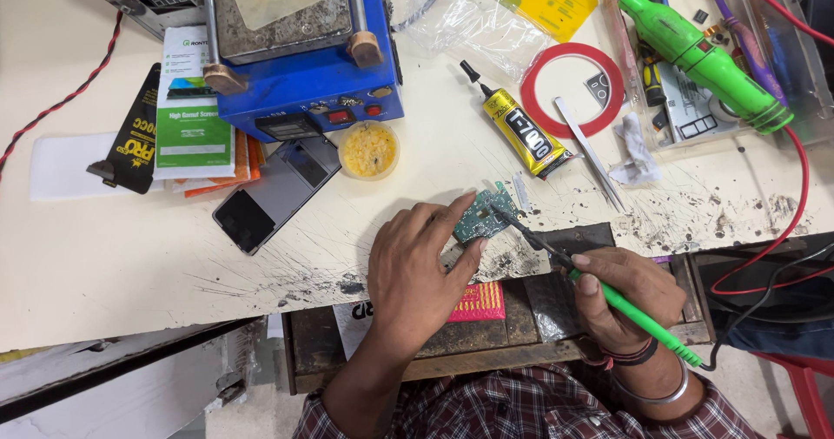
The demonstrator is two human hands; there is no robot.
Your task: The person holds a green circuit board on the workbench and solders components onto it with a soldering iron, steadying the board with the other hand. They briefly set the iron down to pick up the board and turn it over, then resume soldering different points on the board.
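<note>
**Soldering iron meets circuit board at a cluttered bench**

A person's left hand pins a small green circuit board to the scarred edge of a cream worktable, fingers spread and pressing down on the board's near side. The right hand is wrapped in a pen-like grip around a green-handled soldering iron — its dark tip rests on the board's top face. The board lies at the table's front edge, just in front of a yellow-and-black glue tube and a pair of metal tweezers. To the left sit a small tub of yellow paste, a dark phone lying flat and a blue heating station. A ring of red tape and a bright green rotary tool lie farther back — well apart from both hands.
</note>
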